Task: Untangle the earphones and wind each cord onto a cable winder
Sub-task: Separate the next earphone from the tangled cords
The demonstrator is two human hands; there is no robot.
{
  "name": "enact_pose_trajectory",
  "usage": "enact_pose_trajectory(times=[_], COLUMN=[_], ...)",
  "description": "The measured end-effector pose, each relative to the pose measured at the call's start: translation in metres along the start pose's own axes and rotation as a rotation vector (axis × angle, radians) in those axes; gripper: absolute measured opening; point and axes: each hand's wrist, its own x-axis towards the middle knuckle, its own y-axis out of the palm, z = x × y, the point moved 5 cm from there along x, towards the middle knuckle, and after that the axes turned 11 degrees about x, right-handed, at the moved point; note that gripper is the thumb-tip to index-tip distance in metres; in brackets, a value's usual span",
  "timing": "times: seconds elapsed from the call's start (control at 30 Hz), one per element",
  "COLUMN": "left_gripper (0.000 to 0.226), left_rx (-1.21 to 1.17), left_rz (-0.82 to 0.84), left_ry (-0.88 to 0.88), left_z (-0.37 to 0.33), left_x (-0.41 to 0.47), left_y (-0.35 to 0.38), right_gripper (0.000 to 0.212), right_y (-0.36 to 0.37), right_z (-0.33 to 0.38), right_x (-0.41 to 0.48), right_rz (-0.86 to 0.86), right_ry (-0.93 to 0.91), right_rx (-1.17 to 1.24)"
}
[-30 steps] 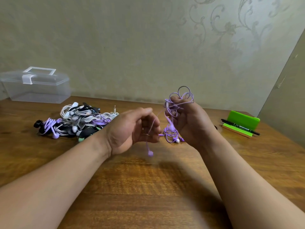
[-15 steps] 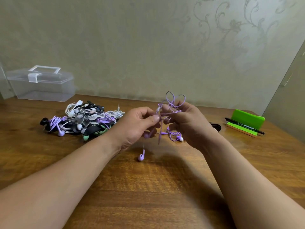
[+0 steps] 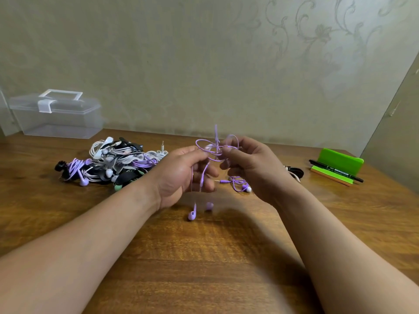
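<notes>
One clear box is set at the far left of the counter, with a pile of tangled earphones heaped beside it. At centre, a looped purple cord is pinched by the left hand and the right hand, held close together above the counter, its earbuds dangling below. A green stand is seen at right.
</notes>
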Motion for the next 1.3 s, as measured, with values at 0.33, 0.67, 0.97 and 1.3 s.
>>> enact_pose_trajectory(times=[0.33,0.67,0.97,1.3], left_gripper=[0.047,0.023,0.032,0.034], left_rx=[-0.143,0.308,0.771,0.525], left_rz=[0.234,-0.017,-0.319,-0.194], left_ry=[0.018,0.17,0.318,0.366], left_z=[-0.016,-0.017,-0.017,-0.025], left_x=[-0.002,0.0,0.006,0.0], left_y=[-0.011,-0.019,-0.037,-0.015], right_gripper=[0.02,0.084,0.039,0.034], right_y=[-0.016,-0.037,-0.028,-0.008], right_z=[0.004,0.02,0.029,0.018], right_x=[-0.011,-0.017,-0.048,-0.007], right_rz=[0.31,0.201,0.518,0.111], right_ry=[0.251,0.256,0.595,-0.012], right_rx=[-0.194,-0.569,-0.405,-0.47])
